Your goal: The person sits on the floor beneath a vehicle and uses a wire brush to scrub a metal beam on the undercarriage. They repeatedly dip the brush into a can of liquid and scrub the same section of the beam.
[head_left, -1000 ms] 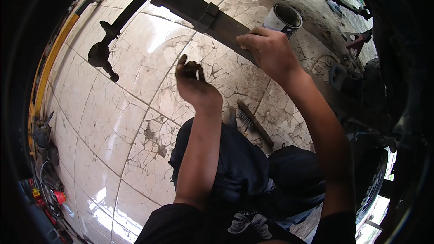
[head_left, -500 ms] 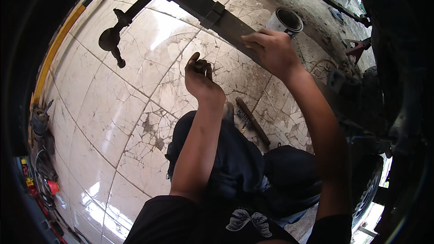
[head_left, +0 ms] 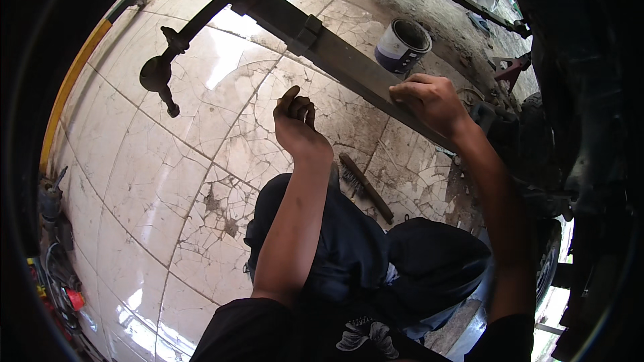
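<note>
A long dark metal leaf spring [head_left: 362, 70], banded by a clamp [head_left: 306, 35], slants across the view above the tiles. At its right part is my right hand [head_left: 433, 104], its fingers bent together against the spring's upper face. Whatever may be under those fingertips is hidden. My left hand [head_left: 295, 121] hangs in the air below the spring, palm turned up, fingers loosely curled and a little apart; the fingertips look blackened and I see nothing in them. Between my knees and the spring, a wire brush [head_left: 365, 188] with a wooden handle lies on the floor.
Behind the spring stands an open paint can [head_left: 402, 47]. A rod with a ball joint [head_left: 155, 75] juts out at upper left. A yellow bar [head_left: 72, 94] and cables with a red part [head_left: 75, 299] lie along the left. A dark red stand [head_left: 513, 70] is at far right.
My right hand has slid rightward and nearer along the leaf spring. My left hand keeps almost the same pose. The whole view has shifted slightly, with more of the paint can showing.
</note>
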